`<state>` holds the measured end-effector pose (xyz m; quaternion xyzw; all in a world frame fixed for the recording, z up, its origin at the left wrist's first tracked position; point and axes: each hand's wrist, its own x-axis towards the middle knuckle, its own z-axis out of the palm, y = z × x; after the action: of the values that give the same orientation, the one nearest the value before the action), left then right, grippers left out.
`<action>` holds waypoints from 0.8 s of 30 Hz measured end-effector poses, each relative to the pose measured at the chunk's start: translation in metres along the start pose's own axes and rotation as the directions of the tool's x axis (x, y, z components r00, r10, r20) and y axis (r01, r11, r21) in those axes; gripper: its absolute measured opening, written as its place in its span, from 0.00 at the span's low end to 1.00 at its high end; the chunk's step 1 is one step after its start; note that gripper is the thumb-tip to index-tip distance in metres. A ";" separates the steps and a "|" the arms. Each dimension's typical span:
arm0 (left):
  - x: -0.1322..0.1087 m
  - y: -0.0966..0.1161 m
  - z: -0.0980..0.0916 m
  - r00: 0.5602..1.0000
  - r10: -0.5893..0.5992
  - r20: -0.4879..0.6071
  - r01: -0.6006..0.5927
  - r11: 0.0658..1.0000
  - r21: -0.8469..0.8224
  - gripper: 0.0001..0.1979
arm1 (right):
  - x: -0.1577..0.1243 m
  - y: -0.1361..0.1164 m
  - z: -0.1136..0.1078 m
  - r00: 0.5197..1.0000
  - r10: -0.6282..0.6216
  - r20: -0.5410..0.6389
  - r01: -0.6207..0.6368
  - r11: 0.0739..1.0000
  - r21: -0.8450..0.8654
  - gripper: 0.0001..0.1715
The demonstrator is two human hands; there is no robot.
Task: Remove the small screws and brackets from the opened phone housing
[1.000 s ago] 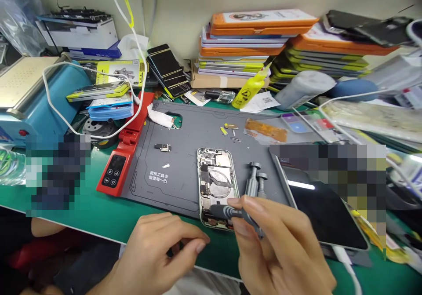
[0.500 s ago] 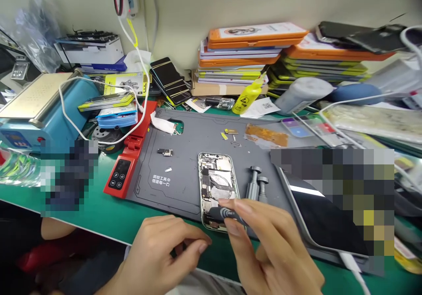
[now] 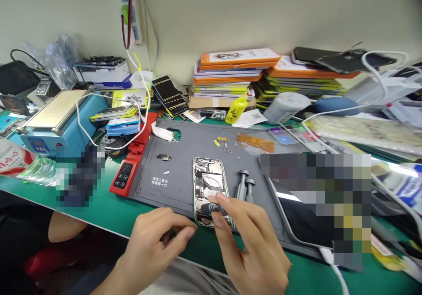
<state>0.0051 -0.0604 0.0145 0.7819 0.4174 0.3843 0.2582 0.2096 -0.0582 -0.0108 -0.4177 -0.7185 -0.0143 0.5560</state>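
An opened phone [image 3: 209, 185] with its inner parts bare lies on a grey work mat [image 3: 184, 154]. My right hand [image 3: 250, 242] pinches a dark screwdriver [image 3: 212, 208] whose tip end lies over the phone's lower part. My left hand [image 3: 158, 242] hovers just left of the phone's bottom edge, thumb and fingers curled together; what sits between them is too small to make out. Two grey screwdrivers [image 3: 244, 187] lie right of the phone. A small dark part [image 3: 164, 157] and tiny metal bits [image 3: 220, 140] rest on the mat.
A red controller [image 3: 127, 172] edges the mat's left side. A blue heating unit [image 3: 56, 123] stands far left, a detached screen [image 3: 303, 222] at right. Stacked orange and yellow boxes [image 3: 237, 73], a yellow bottle [image 3: 236, 106] and white cables crowd the back.
The camera has tilted up and pulled back, so more wall shows. Both hands stay at the phone's lower end; the right hand with the screwdriver has shifted slightly left.
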 end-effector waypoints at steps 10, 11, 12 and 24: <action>0.053 -0.027 -0.030 0.991 0.131 -0.006 -0.074 0.596 0.799 0.11 | 0.002 -0.001 -0.001 0.999 0.022 -0.037 -0.021 0.999 0.026 0.41; 0.055 -0.029 -0.029 0.992 0.127 0.026 -0.095 0.576 0.812 0.11 | 0.002 -0.001 -0.002 0.999 0.023 -0.043 -0.022 0.999 0.029 0.41; 0.057 -0.031 -0.027 0.991 0.121 0.051 -0.111 0.563 0.819 0.11 | 0.002 -0.001 -0.002 0.999 0.023 -0.046 -0.021 0.999 0.033 0.40; 0.057 -0.032 -0.034 0.992 0.074 0.103 -0.127 0.579 0.805 0.12 | 0.004 -0.003 -0.003 0.999 0.028 -0.040 -0.023 0.994 0.106 0.42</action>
<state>-0.0173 0.0075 0.0329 0.8468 0.4938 0.1430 -0.1363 0.2104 -0.0592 -0.0054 -0.3964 -0.7013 0.0223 0.5921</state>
